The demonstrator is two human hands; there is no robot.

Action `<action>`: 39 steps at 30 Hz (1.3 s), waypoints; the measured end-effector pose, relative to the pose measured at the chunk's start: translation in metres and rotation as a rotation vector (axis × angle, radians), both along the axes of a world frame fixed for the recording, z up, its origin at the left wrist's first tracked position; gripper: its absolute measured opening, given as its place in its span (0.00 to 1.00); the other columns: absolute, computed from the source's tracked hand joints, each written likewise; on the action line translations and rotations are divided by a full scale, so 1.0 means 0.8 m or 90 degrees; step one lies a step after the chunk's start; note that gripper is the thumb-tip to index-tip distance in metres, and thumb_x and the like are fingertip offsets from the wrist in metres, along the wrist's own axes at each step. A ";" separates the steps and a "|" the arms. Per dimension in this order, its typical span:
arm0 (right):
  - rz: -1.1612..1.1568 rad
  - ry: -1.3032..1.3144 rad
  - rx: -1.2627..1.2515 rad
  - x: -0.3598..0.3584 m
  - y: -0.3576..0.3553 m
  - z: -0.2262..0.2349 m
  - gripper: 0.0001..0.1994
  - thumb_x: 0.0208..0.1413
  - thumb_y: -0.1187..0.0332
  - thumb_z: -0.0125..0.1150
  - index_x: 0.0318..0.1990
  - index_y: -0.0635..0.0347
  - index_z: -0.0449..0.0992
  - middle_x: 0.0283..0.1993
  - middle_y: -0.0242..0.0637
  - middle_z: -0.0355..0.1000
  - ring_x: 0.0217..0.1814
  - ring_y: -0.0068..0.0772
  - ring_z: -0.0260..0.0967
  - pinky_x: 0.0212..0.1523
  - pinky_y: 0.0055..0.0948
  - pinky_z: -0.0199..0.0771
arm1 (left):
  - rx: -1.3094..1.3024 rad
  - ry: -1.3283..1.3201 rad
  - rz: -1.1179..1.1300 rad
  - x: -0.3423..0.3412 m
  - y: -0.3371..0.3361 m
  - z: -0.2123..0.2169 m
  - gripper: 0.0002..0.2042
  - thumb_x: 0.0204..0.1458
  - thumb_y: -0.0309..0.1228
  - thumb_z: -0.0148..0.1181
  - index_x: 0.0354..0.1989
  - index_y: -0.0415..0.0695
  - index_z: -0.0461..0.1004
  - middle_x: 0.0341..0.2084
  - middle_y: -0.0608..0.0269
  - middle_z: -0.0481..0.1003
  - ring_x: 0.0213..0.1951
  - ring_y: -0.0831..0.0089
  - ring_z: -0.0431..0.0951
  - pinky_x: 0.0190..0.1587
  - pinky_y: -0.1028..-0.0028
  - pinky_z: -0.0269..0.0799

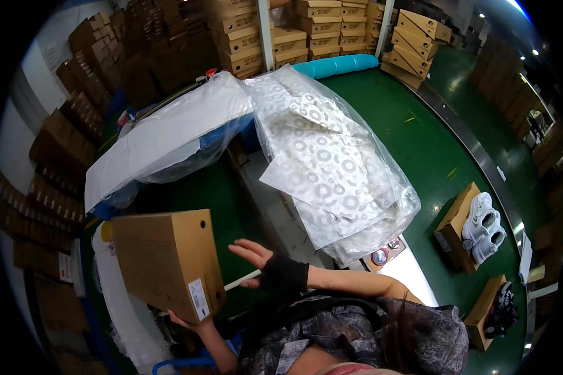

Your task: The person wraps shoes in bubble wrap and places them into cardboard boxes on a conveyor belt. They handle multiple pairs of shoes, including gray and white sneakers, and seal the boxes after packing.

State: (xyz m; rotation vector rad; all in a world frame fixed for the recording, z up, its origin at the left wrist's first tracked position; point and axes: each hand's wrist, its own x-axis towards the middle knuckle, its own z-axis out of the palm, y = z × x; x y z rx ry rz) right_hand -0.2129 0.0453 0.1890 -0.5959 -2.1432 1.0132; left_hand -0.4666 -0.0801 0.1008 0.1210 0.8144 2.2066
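A brown cardboard shoe box is held up tilted at the left, a white label on its near end. My left hand grips it from below at its near lower edge; part of the fingers is hidden by the box. To the right of the box is my right hand, in a black fingerless glove, its fingers stretched out and apart from the cardboard. A thin white rod shows by its thumb; whether the two touch I cannot tell. Patterned tissue sheets lie piled on clear plastic beyond my right hand.
White sheets under plastic lie at the far left. A turquoise roll rests on the green surface before stacked shoe boxes. At right, white shoes and dark shoes sit with boxes.
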 end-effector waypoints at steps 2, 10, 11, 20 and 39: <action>0.029 -0.041 -0.095 0.008 -0.011 -0.017 0.37 0.47 0.58 0.61 0.62 0.54 0.49 0.60 0.54 0.51 0.56 0.54 0.59 0.51 0.37 0.66 | -0.075 -0.008 -0.008 -0.017 0.019 -0.034 0.37 0.47 0.58 0.42 0.62 0.49 0.48 0.59 0.57 0.54 0.58 0.55 0.57 0.55 0.49 0.54; -0.054 -0.082 -0.172 0.066 -0.043 -0.057 0.22 0.50 0.62 0.57 0.52 0.61 0.64 0.40 0.47 0.69 0.44 0.43 0.69 0.43 0.33 0.69 | -0.539 0.134 -0.140 -0.045 0.103 -0.091 0.34 0.48 0.47 0.55 0.61 0.45 0.51 0.58 0.49 0.54 0.58 0.55 0.57 0.55 0.54 0.54; -0.071 -0.085 -0.223 0.078 -0.052 -0.060 0.22 0.50 0.62 0.57 0.51 0.62 0.64 0.41 0.47 0.70 0.44 0.43 0.69 0.43 0.32 0.68 | -0.519 0.164 -0.168 -0.027 0.113 -0.080 0.33 0.48 0.45 0.55 0.60 0.44 0.53 0.56 0.50 0.56 0.57 0.57 0.59 0.54 0.56 0.56; -0.415 0.064 -0.601 0.167 -0.158 -0.096 0.22 0.52 0.67 0.56 0.54 0.64 0.62 0.46 0.43 0.67 0.45 0.31 0.67 0.37 0.29 0.76 | -0.255 0.659 -0.196 0.186 0.211 -0.018 0.22 0.50 0.30 0.55 0.54 0.39 0.60 0.49 0.56 0.65 0.50 0.64 0.65 0.50 0.67 0.60; -0.710 -0.014 -0.138 0.362 -0.275 -0.081 0.13 0.47 0.69 0.58 0.42 0.58 0.72 0.23 0.37 0.68 0.25 0.30 0.68 0.28 0.27 0.67 | 0.210 0.681 -0.701 0.498 0.054 0.095 0.27 0.55 0.42 0.43 0.56 0.32 0.57 0.55 0.45 0.59 0.58 0.58 0.58 0.59 0.65 0.51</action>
